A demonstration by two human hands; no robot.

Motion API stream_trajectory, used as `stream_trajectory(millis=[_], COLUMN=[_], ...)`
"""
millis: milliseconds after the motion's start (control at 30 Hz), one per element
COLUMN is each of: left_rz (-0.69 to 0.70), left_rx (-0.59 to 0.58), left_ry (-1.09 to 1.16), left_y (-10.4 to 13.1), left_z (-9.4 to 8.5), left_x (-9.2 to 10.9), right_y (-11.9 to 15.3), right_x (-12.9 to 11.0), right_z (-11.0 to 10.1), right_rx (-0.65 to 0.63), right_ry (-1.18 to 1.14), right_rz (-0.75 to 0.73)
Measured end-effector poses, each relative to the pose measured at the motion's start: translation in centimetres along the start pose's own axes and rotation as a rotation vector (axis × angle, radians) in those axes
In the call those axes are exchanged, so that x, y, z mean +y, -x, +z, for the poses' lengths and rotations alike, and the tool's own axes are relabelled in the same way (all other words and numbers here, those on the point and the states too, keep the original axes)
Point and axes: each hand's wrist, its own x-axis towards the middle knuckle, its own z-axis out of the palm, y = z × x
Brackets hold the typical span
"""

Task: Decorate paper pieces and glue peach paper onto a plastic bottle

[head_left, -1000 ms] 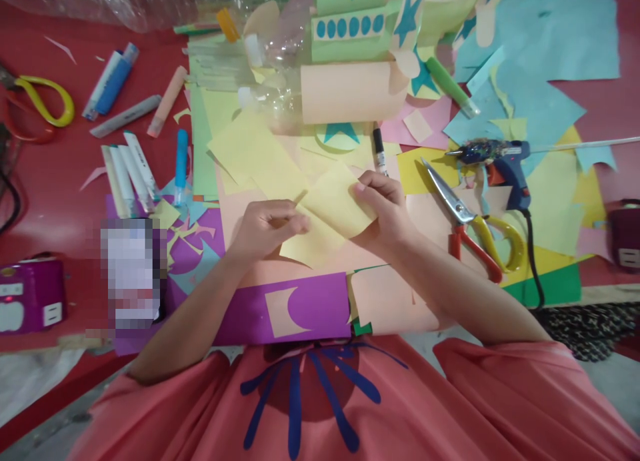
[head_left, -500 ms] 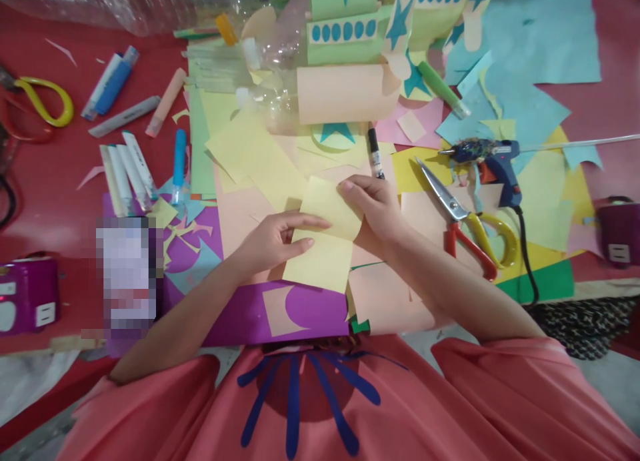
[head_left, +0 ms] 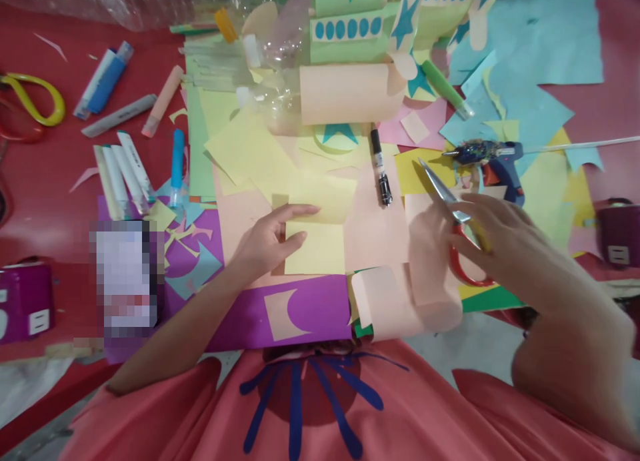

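Note:
A creased piece of yellow paper (head_left: 315,251) lies in front of me, its upper half tilted away from the lower. My left hand (head_left: 263,247) holds it by the left edge, with thumb and index finger on top and the other fingers partly hidden. On the right, my blurred right hand (head_left: 505,247) is closed around the handles of the scissors (head_left: 443,184). Their blades point up and left, and the fingers cover most of the yellow handle. Between the paper and the scissors lies a black marker (head_left: 381,167).
A hot glue gun (head_left: 505,161) lies just beyond my right hand. Several markers (head_left: 120,174) are on the left, near paper scraps (head_left: 187,234). A peach paper-wrapped bottle (head_left: 345,94) stretches across the back. Another pair of scissors (head_left: 37,101) sits far left.
My right hand has let go of the yellow paper and moved right onto the scissors. My left hand stays at the paper, which now lies lower and straighter.

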Motion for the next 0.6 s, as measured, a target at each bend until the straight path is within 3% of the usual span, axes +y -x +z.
stream_trajectory(millis=[167, 333, 600], left_rz=[-0.018, 0.002, 0.010], left_rx=[0.027, 0.092, 0.130], left_ry=[0.030, 0.070, 0.144], left_y=[0.1, -0.2, 0.0], left_z=[-0.1, 0.1, 0.0], left_x=[-0.4, 0.2, 0.3], right_y=[4.3, 4.3, 2.5], right_x=[3.9, 3.6, 2.9], right_z=[0.6, 1.5, 3.3], right_rx=[-0.048, -0.180, 0.037], right_ry=[0.140, 0.124, 0.079], right_rz=[0.278, 0.399, 0.399])
